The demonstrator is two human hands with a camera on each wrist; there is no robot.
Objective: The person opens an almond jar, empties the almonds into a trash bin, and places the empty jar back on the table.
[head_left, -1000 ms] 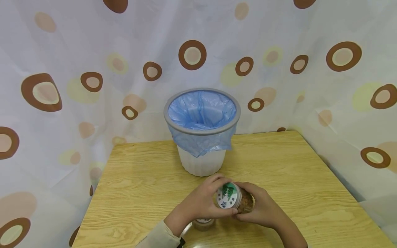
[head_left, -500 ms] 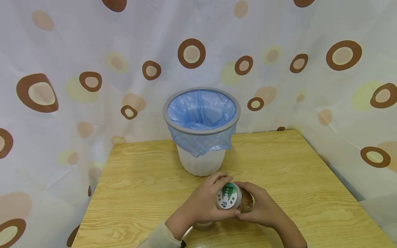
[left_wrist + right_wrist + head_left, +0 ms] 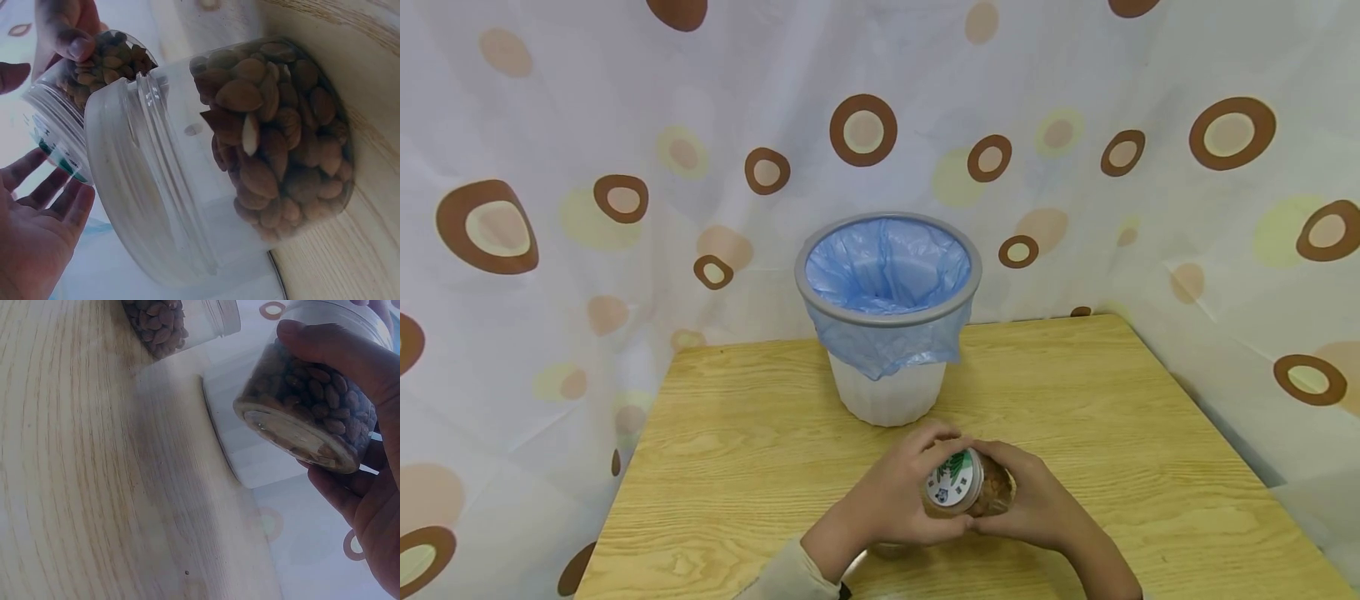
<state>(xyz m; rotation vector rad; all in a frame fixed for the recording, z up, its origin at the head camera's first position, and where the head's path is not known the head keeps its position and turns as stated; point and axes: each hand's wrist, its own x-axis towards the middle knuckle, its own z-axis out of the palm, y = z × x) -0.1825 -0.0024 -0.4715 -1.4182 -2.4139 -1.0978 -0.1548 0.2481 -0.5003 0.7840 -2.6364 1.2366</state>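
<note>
Left hand (image 3: pixel 897 492) arched, fingers spread around lid (image 3: pixel 952 482), right hand (image 3: pixel 1043 508) gripping tilted jar (image 3: pixel 995 486)

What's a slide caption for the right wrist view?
Right grip holds a clear jar of nuts above the wooden table, with a second jar and white bin partly in view.

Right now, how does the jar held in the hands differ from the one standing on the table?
Pose: the held jar is tilted and raised off the table; the standing jar is upright on it.
Contact: the right hand grips the held jar; no hand grips the standing jar.
Shared: both are clear, lidded jars containing brown nuts.
</note>
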